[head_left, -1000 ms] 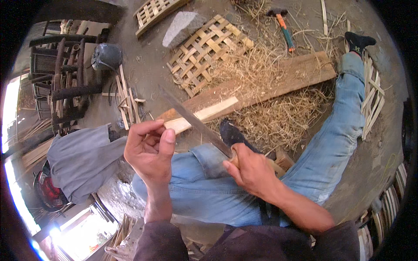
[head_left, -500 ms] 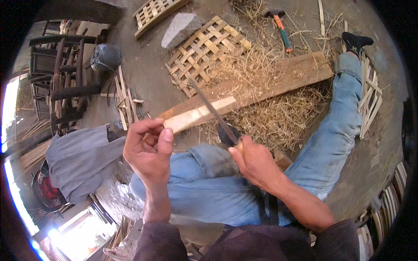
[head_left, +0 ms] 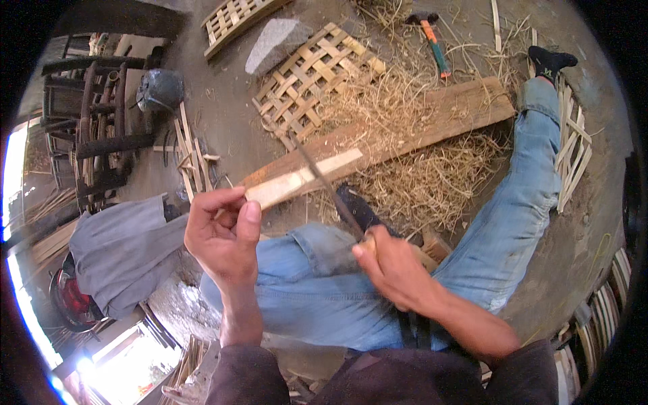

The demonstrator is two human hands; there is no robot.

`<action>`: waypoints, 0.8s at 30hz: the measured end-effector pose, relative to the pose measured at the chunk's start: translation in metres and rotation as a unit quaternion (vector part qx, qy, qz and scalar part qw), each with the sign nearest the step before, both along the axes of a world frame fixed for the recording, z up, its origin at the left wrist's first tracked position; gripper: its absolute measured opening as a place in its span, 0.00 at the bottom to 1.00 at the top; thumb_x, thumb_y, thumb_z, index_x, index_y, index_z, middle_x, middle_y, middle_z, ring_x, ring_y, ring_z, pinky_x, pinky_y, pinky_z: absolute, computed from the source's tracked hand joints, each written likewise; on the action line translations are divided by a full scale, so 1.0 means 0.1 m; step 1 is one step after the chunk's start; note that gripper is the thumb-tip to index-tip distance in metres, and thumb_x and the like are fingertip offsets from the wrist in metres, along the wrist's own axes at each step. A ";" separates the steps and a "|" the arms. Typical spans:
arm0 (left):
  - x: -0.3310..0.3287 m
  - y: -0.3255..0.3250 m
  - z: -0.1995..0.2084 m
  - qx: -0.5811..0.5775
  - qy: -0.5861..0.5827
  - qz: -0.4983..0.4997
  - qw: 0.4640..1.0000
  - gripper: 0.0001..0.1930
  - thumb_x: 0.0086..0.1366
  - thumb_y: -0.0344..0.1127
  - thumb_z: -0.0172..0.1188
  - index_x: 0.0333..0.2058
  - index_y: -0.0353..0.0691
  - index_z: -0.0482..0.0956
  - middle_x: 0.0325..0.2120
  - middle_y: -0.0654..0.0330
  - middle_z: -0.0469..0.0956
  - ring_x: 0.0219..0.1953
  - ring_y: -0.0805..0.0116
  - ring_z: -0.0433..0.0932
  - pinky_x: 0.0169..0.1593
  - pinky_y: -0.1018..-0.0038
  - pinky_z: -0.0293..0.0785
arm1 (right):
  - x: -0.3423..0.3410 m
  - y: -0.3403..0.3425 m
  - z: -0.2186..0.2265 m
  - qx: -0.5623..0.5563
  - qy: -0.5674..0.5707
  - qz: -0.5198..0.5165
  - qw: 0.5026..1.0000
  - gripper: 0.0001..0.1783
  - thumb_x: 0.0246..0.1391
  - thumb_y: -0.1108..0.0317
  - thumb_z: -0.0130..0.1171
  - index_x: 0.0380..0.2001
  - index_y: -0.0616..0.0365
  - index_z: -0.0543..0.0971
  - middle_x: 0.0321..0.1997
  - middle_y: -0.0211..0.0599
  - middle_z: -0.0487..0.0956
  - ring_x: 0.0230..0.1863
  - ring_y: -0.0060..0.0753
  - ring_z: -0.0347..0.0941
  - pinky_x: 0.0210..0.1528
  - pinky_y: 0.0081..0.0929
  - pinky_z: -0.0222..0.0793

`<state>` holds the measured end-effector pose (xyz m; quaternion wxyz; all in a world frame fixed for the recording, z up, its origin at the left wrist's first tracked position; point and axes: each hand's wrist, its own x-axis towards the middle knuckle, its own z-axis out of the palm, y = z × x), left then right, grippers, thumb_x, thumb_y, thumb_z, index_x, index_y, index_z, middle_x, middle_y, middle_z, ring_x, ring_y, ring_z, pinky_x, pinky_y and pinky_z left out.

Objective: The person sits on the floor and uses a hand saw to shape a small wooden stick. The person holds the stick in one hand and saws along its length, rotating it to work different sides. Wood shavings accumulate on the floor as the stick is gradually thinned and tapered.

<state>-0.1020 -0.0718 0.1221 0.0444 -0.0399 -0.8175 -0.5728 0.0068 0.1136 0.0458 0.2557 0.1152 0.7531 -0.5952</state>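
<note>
My left hand (head_left: 226, 233) pinches the near end of a flat, pale bamboo strip (head_left: 283, 187) between thumb and fingers. The strip slants up to the right, over a long wooden plank (head_left: 432, 128). My right hand (head_left: 398, 266) is closed round the light handle of a knife (head_left: 332, 191). Its long, narrow blade points up and left and crosses the strip near its middle; whether the edge touches the strip I cannot tell. Curly shavings (head_left: 432, 182) lie on and around the plank.
Beyond the plank lies a woven bamboo panel (head_left: 317, 77) with a grey stone (head_left: 275, 46) beside it. A hammer (head_left: 433, 44) rests among shavings at the far right. My outstretched leg (head_left: 523, 182) bounds the right side. Bamboo strips (head_left: 192, 158) and a grey cloth (head_left: 121, 243) are at left.
The left hand and the strip have shifted slightly left. The knife blade has moved a little left and down along with the right hand. Both grips are unchanged.
</note>
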 end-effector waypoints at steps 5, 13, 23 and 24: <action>-0.05 -0.01 -0.01 0.043 -0.039 0.009 0.998 0.13 0.58 0.27 0.65 0.40 0.32 0.72 0.32 0.60 0.74 0.33 0.78 0.75 0.41 0.79 0.77 | 0.05 -0.05 0.26 -0.070 0.055 0.011 0.996 0.23 0.58 0.56 0.56 0.43 0.67 0.66 0.24 0.65 0.75 0.31 0.71 0.74 0.32 0.56 0.69; -0.05 -0.12 -0.08 -0.013 -0.012 -0.012 1.000 0.14 0.59 0.33 0.65 0.39 0.34 0.72 0.33 0.59 0.75 0.34 0.72 0.78 0.36 0.74 0.82 | 0.01 -0.05 0.14 -0.108 0.020 -0.006 0.994 0.21 0.59 0.57 0.55 0.42 0.67 0.67 0.26 0.63 0.76 0.32 0.69 0.75 0.34 0.54 0.71; 0.02 -0.02 0.00 0.026 -0.042 0.011 0.999 0.13 0.59 0.28 0.65 0.40 0.32 0.72 0.31 0.60 0.74 0.32 0.77 0.76 0.39 0.78 0.78 | 0.09 -0.01 0.13 -0.025 0.010 0.032 0.999 0.23 0.60 0.56 0.53 0.40 0.70 0.66 0.26 0.65 0.76 0.31 0.70 0.74 0.34 0.56 0.71; -0.01 -0.04 -0.02 0.027 -0.040 0.011 0.999 0.13 0.59 0.28 0.65 0.39 0.32 0.72 0.31 0.59 0.74 0.32 0.77 0.76 0.39 0.79 0.78 | 0.07 -0.01 0.15 -0.028 0.030 0.037 0.998 0.23 0.60 0.56 0.52 0.40 0.70 0.66 0.26 0.65 0.76 0.31 0.70 0.75 0.34 0.56 0.71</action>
